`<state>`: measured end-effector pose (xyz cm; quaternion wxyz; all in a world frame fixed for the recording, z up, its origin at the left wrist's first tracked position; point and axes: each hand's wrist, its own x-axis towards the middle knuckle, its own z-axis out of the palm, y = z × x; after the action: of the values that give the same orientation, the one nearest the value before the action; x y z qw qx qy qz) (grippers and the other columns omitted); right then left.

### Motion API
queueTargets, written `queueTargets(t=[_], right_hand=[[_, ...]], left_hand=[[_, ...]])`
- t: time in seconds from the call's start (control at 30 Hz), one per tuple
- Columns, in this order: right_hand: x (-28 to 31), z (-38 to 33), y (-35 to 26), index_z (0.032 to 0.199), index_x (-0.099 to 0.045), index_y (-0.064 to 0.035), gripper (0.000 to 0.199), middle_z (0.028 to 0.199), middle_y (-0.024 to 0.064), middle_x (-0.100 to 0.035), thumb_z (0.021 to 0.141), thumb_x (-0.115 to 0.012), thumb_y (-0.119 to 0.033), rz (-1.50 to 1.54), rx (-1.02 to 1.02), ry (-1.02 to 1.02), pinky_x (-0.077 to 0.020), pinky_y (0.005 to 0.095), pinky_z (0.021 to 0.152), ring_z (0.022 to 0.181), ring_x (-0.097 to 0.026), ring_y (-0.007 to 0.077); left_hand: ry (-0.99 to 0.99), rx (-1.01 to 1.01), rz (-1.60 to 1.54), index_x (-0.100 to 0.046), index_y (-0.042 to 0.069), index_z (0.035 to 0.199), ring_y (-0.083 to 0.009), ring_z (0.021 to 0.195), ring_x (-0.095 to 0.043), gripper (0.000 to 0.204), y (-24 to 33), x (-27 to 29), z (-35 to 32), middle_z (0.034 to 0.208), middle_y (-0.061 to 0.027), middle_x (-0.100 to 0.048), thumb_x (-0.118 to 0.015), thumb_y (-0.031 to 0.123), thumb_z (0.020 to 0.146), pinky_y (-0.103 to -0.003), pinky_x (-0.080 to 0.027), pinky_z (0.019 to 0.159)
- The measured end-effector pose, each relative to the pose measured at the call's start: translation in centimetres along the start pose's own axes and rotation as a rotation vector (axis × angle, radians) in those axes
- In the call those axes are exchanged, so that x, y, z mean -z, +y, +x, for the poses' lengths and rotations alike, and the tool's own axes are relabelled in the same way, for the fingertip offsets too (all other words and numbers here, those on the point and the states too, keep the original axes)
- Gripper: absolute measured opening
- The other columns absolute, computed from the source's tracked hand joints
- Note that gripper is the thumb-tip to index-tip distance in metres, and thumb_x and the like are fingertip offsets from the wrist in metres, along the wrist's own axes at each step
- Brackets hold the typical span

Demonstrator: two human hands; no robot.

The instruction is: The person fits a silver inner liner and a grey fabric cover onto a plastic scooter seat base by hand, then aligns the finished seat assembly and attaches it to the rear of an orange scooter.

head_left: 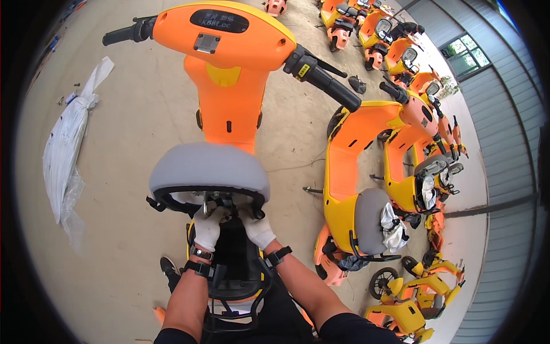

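Note:
An orange and yellow scooter (229,109) stands right in front of me. Its grey seat (209,166) is tipped up, showing the dark underside edge and a metal bracket (213,202). Below the seat lies the black storage well (232,243). My left hand (207,229), in a white glove, reaches to the bracket with its fingers curled. My right hand (256,228), gloved too, is on the other side under the seat's rim, fingers bent inward. The seat's edge partly hides both sets of fingertips, and whatever they pinch is too small to make out.
A second scooter (344,172) with a grey seat (372,221) stands close on the right, more in rows beyond. A white plastic-wrapped bundle (66,149) lies on the floor (126,229) at left. A person (408,28) in dark clothing bends at the far right.

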<state>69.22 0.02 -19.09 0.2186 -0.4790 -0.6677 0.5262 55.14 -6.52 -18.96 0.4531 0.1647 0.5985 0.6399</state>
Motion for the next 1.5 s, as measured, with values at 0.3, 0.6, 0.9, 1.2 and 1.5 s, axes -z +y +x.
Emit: queueTargets(t=[0.3, 0.6, 0.9, 1.2, 1.5], right_hand=[[2.3, -0.6, -1.3, 0.112, -0.062, -0.0066, 0.03, 0.095, 0.0192, -0.068, 0.096, -0.047, -0.026, -0.798, -0.054, -0.228, -0.0513, 0.0447, 0.076, 0.092, -0.064, 0.0401], [3.0, 0.8, -5.7, 0.105, -0.063, -0.0059, 0.027, 0.09, 0.0183, -0.069, 0.091, -0.047, -0.023, -1.212, 0.041, -0.561, -0.0525, 0.0464, 0.073, 0.085, -0.066, 0.0382], [4.5, 1.6, -3.1, 0.099, -0.066, -0.0058, 0.026, 0.092, 0.0192, -0.068, 0.09, -0.052, -0.026, -1.085, 0.068, -0.475, -0.0526, 0.0451, 0.069, 0.085, -0.066, 0.0352], [2.1, 2.1, -3.3, 0.084, -0.06, 0.0013, 0.026, 0.074, 0.0124, -0.059, 0.091, -0.053, -0.023, -0.572, 0.512, -0.513, -0.0472, 0.0364, 0.06, 0.065, -0.058, 0.022], [1.4, 2.3, -7.9, 0.096, -0.063, -0.0001, 0.02, 0.09, 0.017, -0.062, 0.091, -0.053, -0.017, -0.538, 0.547, -0.388, -0.0486, 0.0414, 0.075, 0.084, -0.06, 0.0354]], left_hand=[[-0.107, 0.267, -0.149, -0.057, 0.002, 0.081, -0.0141, 0.065, -0.063, 0.011, 1.1, 0.2, 0.7, 0.068, -0.0061, -0.06, -0.054, 0.008, 0.09, -0.025, -0.05, 0.044], [-0.248, -0.416, 0.447, -0.059, 0.0, 0.086, -0.0404, 0.069, -0.06, 0.014, -1.4, -0.4, 2.2, 0.073, -0.0196, -0.061, -0.057, 0.015, 0.088, -0.044, -0.046, 0.06], [-0.179, -0.495, 0.613, -0.061, 0.003, 0.085, -0.0382, 0.071, -0.063, 0.012, -1.9, 1.4, 1.1, 0.074, -0.0189, -0.062, -0.059, 0.014, 0.087, -0.042, -0.048, 0.06], [-0.395, -0.488, 0.862, -0.062, 0.007, 0.092, -0.0393, 0.077, -0.064, 0.018, -2.5, 0.6, 2.0, 0.081, -0.0159, -0.065, -0.052, 0.021, 0.089, -0.048, -0.051, 0.067], [-0.489, -0.552, 0.934, -0.062, 0.004, 0.088, -0.0388, 0.083, -0.061, 0.018, -2.0, 1.2, 1.1, 0.089, -0.0175, -0.064, -0.053, 0.019, 0.085, -0.048, -0.05, 0.072]])
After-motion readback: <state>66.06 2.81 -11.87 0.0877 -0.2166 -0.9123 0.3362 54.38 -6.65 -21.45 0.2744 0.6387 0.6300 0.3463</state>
